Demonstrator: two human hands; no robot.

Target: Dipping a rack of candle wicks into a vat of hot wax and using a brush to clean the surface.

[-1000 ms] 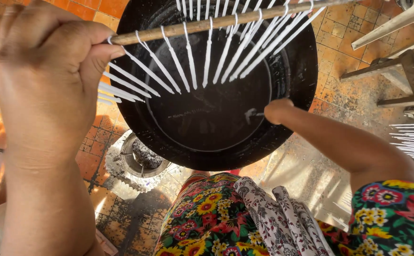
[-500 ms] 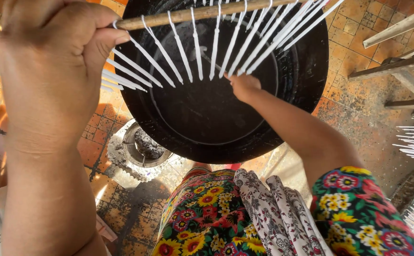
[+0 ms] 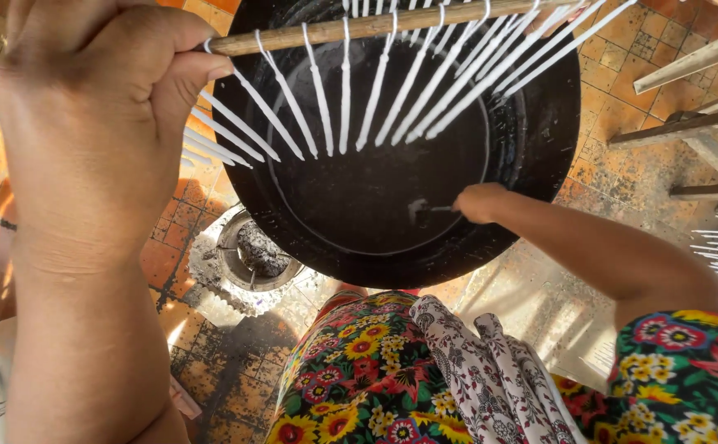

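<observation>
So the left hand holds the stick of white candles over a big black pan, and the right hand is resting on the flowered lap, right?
Not quite. The head view shows the right hand reaching into the black pan, gripping a small tool, not resting on the lap. The left hand does hold the stick of white candles over it.

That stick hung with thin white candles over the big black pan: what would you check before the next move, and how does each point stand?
1. Left hand grips the wooden stick firmly at its end: ok.
2. White candles hang apart, not stuck together: not ok, those on the right bunch up.
3. Candles are above the black pan, so drips land in it: mostly ok.
4. Right hand holds a small tool inside the pan: ok.
5. Pan is hot: cannot tell.
</observation>
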